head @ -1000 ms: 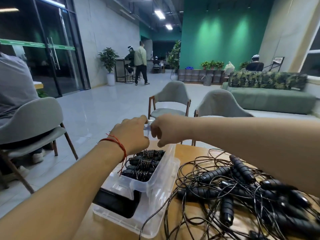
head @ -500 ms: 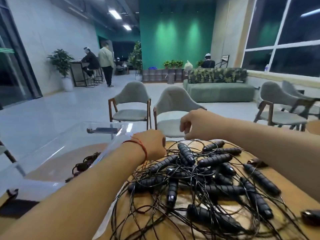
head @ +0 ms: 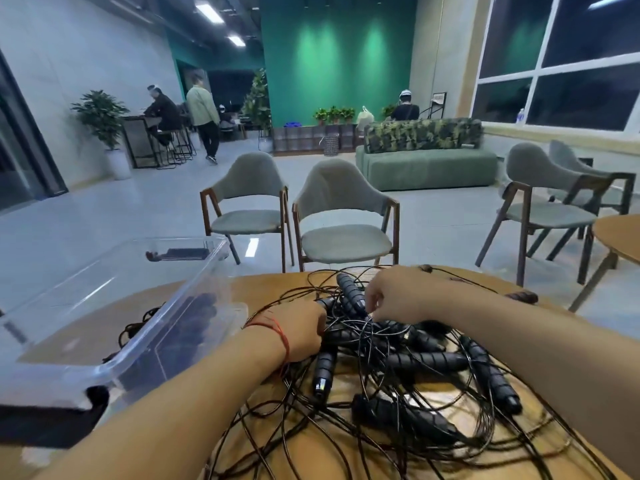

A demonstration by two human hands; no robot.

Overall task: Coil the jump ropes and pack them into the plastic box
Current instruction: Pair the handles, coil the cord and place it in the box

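A tangled pile of black jump ropes, thick ribbed handles and thin cords, covers the round wooden table. My left hand, red string on its wrist, reaches into the pile's left side with its fingers curled round a handle. My right hand is at the far side of the pile. Its curled fingers pinch a cord beside an upright handle. The clear plastic box stands at the left with its lid raised. Coiled ropes show dimly through its wall.
A black flat object lies under the box's near corner. Two grey chairs stand just beyond the table, with more chairs and a second table at the right. People are far off across the room.
Both hands left the box lid and moved right. They dropped into the rope pile and took hold of a rope. The view swung right, so the box now sits at the left.
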